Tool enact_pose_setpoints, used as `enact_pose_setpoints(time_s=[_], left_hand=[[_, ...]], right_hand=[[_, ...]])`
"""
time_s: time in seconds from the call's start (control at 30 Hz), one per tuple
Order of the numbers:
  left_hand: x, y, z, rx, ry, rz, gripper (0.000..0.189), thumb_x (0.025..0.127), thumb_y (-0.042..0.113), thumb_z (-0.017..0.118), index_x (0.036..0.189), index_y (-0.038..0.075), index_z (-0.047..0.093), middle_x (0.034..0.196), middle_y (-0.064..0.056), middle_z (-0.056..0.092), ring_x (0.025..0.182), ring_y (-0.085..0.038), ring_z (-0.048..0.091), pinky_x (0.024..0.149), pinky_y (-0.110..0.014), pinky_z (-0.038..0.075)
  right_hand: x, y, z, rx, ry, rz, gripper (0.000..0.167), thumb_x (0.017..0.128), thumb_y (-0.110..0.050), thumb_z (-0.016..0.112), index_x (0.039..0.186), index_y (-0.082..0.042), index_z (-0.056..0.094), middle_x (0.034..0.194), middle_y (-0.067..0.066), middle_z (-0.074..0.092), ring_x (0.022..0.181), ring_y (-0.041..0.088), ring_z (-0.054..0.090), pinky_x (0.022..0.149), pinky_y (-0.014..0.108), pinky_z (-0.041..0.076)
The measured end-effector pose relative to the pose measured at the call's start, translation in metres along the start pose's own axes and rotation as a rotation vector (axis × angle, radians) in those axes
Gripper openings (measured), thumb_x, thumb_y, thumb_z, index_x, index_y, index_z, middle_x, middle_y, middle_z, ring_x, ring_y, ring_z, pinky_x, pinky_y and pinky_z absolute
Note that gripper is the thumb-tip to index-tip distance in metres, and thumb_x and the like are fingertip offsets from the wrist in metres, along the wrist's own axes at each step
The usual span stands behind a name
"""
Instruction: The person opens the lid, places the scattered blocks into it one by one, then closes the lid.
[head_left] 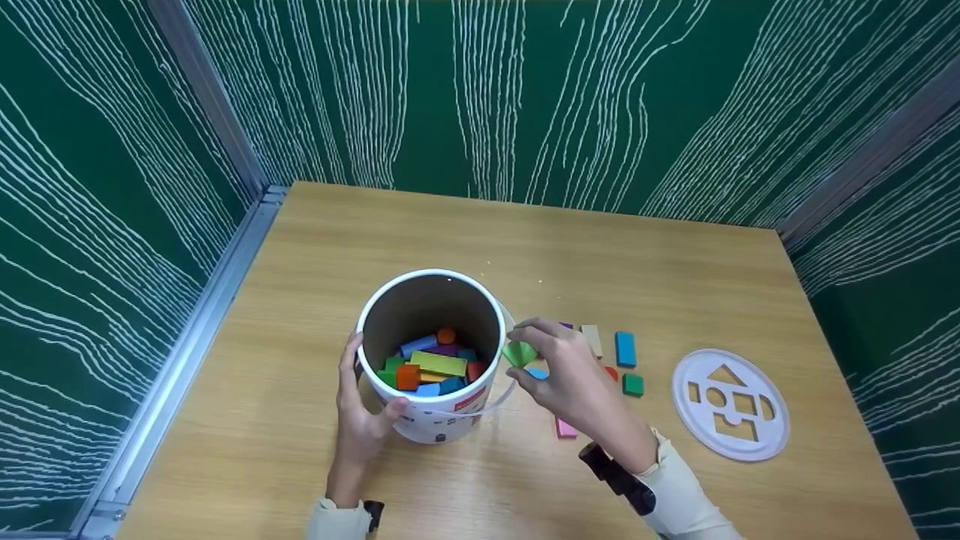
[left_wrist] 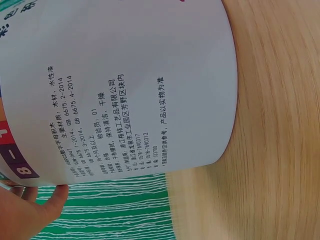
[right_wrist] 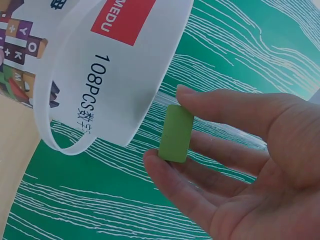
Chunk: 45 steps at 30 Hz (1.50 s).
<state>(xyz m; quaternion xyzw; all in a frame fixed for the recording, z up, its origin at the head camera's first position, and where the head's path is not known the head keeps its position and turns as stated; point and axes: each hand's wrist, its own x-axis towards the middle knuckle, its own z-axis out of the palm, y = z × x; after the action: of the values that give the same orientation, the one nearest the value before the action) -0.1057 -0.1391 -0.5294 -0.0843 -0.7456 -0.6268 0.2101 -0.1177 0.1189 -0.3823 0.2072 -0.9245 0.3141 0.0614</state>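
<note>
A white cylindrical bucket [head_left: 442,420] stands upright on the table, with coloured wooden blocks [head_left: 439,364] heaped inside. My left hand [head_left: 361,420] holds the bucket by its near-left rim, the thumb at the front edge. In the left wrist view, the bucket's printed side [left_wrist: 150,60] fills most of the picture and only part of the left hand [left_wrist: 30,215] shows. Just outside the bucket's right rim, my right hand [head_left: 566,371] pinches a green block [head_left: 519,354] between thumb and fingertips. The right wrist view shows the green block's [right_wrist: 176,133] rectangular face.
Right of the bucket lie several loose blocks, among them a blue one [head_left: 625,349], a green one [head_left: 633,385] and a pink one [head_left: 566,429]. Farther right is a round white lid [head_left: 686,401] with shaped cutouts. The bucket's white handle [right_wrist: 44,112] hangs at its side.
</note>
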Motion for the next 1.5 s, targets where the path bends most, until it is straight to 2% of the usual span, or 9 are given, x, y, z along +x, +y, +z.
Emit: enact_pose_setpoints(time_s=[0.27,0.47,0.7,0.93,1.1,1.3,1.5], left_hand=[[0.000,0.003,0.000,-0.002,0.004,-0.011,0.090,0.071,0.014,0.071,0.148,0.015,0.024,0.154,-0.003,0.025,0.137,-0.028,0.025,0.107,-0.060,0.024],[0.001,0.002,0.000,-0.012,-0.002,-0.025,0.090,0.070,0.015,0.070,0.148,0.016,0.024,0.153,-0.001,0.025,0.137,-0.027,0.024,0.108,-0.059,0.022],[0.000,0.000,0.000,-0.001,-0.002,-0.037,0.089,0.072,0.021,0.071,0.148,0.017,0.025,0.153,-0.003,0.025,0.137,-0.030,0.024,0.107,-0.060,0.021],[0.000,0.002,-0.001,0.008,-0.002,-0.042,0.088,0.074,0.027,0.072,0.148,0.025,0.024,0.153,0.004,0.025,0.137,-0.027,0.025,0.108,-0.059,0.021],[0.000,0.003,-0.002,0.017,-0.002,-0.050,0.088,0.074,0.028,0.072,0.148,0.026,0.024,0.153,0.006,0.025,0.138,-0.024,0.024,0.109,-0.058,0.021],[0.000,0.002,-0.001,0.017,0.004,-0.042,0.089,0.073,0.023,0.071,0.148,0.022,0.024,0.154,0.002,0.025,0.138,-0.023,0.024,0.109,-0.058,0.021],[0.001,0.001,0.000,-0.010,0.002,-0.002,0.090,0.071,0.020,0.071,0.147,0.014,0.025,0.153,-0.005,0.025,0.137,-0.030,0.024,0.106,-0.062,0.022]], right_hand=[[0.007,-0.005,0.000,-0.011,-0.018,-0.002,0.039,0.070,-0.010,0.083,0.106,-0.008,0.070,0.110,0.008,0.064,0.093,0.023,0.062,0.073,0.030,0.056],[0.011,-0.006,0.003,-0.019,-0.007,-0.056,0.036,0.070,-0.007,0.083,0.104,-0.006,0.071,0.108,0.009,0.064,0.091,0.023,0.063,0.070,0.029,0.057],[0.017,-0.009,0.006,-0.048,-0.021,-0.070,0.037,0.070,-0.006,0.083,0.105,-0.007,0.071,0.107,0.009,0.064,0.095,0.024,0.062,0.077,0.032,0.056],[0.022,-0.012,0.009,-0.037,-0.046,-0.060,0.038,0.070,-0.006,0.082,0.106,-0.007,0.071,0.109,0.010,0.064,0.099,0.025,0.061,0.078,0.033,0.055],[0.026,-0.014,0.010,-0.038,-0.072,-0.050,0.037,0.072,-0.007,0.081,0.108,-0.009,0.071,0.112,0.009,0.064,0.103,0.025,0.060,0.078,0.033,0.055],[0.030,-0.014,0.013,-0.047,-0.106,-0.059,0.038,0.073,-0.007,0.080,0.110,-0.009,0.070,0.112,0.009,0.063,0.103,0.025,0.059,0.078,0.031,0.055],[0.032,-0.014,0.016,-0.038,-0.116,-0.076,0.039,0.072,-0.002,0.080,0.109,-0.007,0.070,0.110,0.011,0.062,0.100,0.025,0.060,0.077,0.031,0.056]])
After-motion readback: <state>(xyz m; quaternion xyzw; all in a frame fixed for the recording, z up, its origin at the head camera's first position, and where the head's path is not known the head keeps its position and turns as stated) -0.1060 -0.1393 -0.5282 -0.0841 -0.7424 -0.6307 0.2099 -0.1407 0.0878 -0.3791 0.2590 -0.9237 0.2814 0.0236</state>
